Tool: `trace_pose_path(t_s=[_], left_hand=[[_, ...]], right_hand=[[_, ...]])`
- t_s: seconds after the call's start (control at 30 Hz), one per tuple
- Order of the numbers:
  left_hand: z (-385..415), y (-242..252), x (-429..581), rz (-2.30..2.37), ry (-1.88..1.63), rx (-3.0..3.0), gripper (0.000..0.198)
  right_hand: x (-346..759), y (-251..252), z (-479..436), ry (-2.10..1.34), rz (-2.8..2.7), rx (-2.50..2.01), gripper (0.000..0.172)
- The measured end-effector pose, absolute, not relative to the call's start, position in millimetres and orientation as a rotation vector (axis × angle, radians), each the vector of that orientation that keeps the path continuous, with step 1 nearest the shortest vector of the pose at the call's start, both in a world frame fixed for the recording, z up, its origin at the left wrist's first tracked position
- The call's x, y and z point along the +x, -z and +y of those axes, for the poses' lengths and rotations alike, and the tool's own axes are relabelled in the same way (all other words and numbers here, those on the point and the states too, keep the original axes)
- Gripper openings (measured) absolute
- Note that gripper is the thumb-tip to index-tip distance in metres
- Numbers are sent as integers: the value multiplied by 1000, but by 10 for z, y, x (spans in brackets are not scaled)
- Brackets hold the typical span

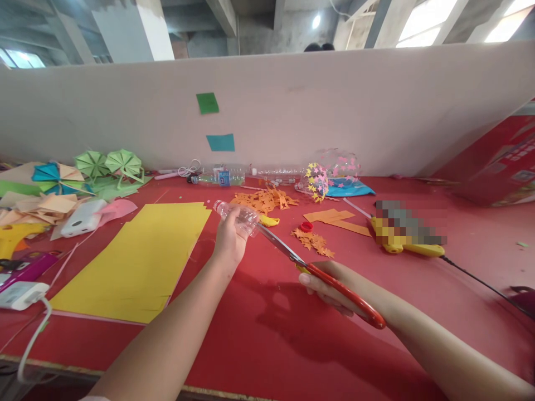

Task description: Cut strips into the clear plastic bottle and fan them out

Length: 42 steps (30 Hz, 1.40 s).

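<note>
Two things are held: left fingers (pixel 232 215) clasp a clear plastic bottle (pixel 248 219); right fingers (pixel 306 279) grip red-handled scissors (pixel 324 275), blade tips at the bottle's end. Orange stars (pixel 267 200) lie beyond the left fingers.

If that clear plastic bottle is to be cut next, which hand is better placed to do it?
Probably the right hand: it holds the red-handled scissors, whose blades point at the end of the clear plastic bottle. The left hand is occupied gripping that bottle.
</note>
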<state>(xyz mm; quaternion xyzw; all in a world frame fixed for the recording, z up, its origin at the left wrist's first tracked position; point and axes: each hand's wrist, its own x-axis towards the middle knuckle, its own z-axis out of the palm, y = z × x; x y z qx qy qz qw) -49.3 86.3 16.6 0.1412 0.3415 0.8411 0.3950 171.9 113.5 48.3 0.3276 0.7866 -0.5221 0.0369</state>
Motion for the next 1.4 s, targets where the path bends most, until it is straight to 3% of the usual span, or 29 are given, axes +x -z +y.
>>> trace_pose_path(t_s=[0.27, 0.8, 1.27, 1.4], left_hand=[[842, -163, -297, 914, -2054, 342, 18], [835, -169, -286, 983, -2109, 339, 15], [840, -123, -349, 1021, -2110, 391, 20], [842, -87, -372, 1059, -2116, 445, 30]], right_hand=[[1697, -444, 1097, 1705, 2410, 985, 57], [1711, -361, 1096, 1808, 2351, 1054, 57], [1626, -381, 1062, 1682, 2296, 1261, 56], [1660, -382, 1073, 1743, 2308, 1144, 58]])
